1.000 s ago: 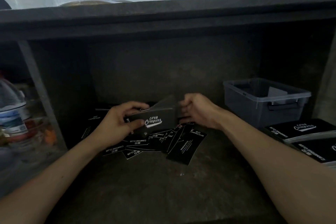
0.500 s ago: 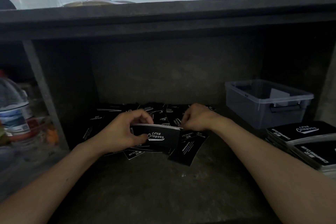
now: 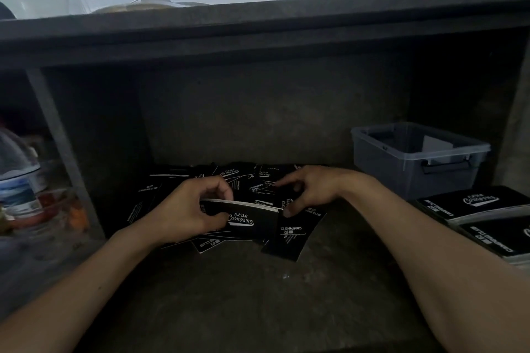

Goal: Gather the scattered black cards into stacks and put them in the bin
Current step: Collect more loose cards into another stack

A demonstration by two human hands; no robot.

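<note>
Listing from the near edge, all places given against the bin (image 3: 413,169): bare dark worktop (image 3: 243,295), in front and left of the bin. Finished stacks (image 3: 473,203) of black cards, white "Club Camping" print, just in front of the bin towards its right. Held stack (image 3: 243,216), same print facing up, left of the bin. Left grip (image 3: 183,209): closed round the held stack's left end, fingers curled over its top edge, thumb on the printed face. Right grip (image 3: 312,189): between held stack and bin, fingers loosely spread, holding nothing, thumb tip at the stack's right end. Loose cards (image 3: 258,180): overlapping heap on the worktop left of the bin, under and behind both grips. Bin: translucent grey, dark handle, a pale sheet inside. Plastic bottle (image 3: 17,180): far left of the bin.
</note>
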